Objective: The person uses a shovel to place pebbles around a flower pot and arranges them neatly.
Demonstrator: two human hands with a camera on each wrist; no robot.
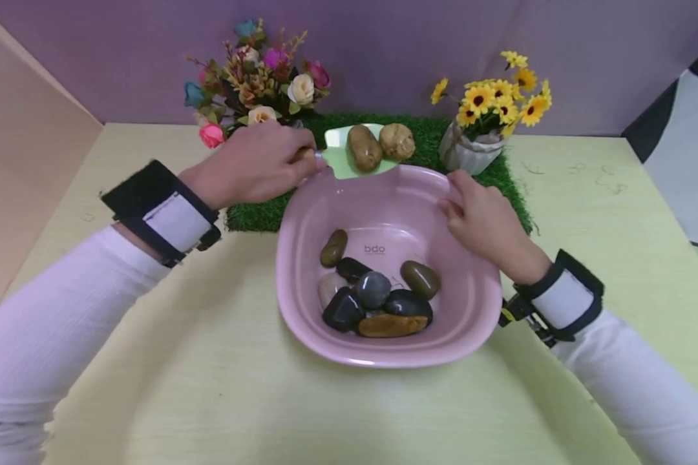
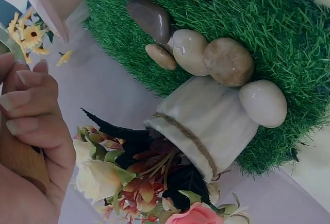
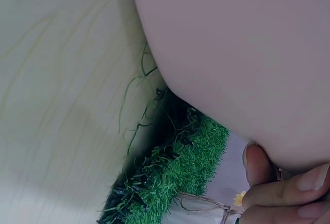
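- The left hand [image 1: 262, 161] has its fingers wrapped around the wooden handle [image 2: 23, 162] of a spatula [image 1: 338, 163].
- The spatula is over the far rim of the pink basin [image 1: 471, 278], beyond the middle, with green grass mat [image 1: 256, 216] behind it; whether it touches the rim, I cannot tell.
- Its long axis runs side to side, handle toward the person's left and pale green blade pointing right.
- A brown stone [image 1: 364, 148] lies on the blade, its long axis mostly across the spatula; a rounder, paler stone [image 1: 397, 141] sits by the blade's front end.
- The blade looks held fairly flat, probably so neither stone rolls off.
- The right hand [image 1: 488, 219] pinches the basin's far-right rim between thumb and fingers, likely to steady it.
- Loose stones [image 1: 373, 289] cluster inside the basin's near half, perhaps because the floor dips that way.
- In the left wrist view, more stones [image 2: 229, 62] rest on the mat beside a flowerpot [image 2: 201, 121].
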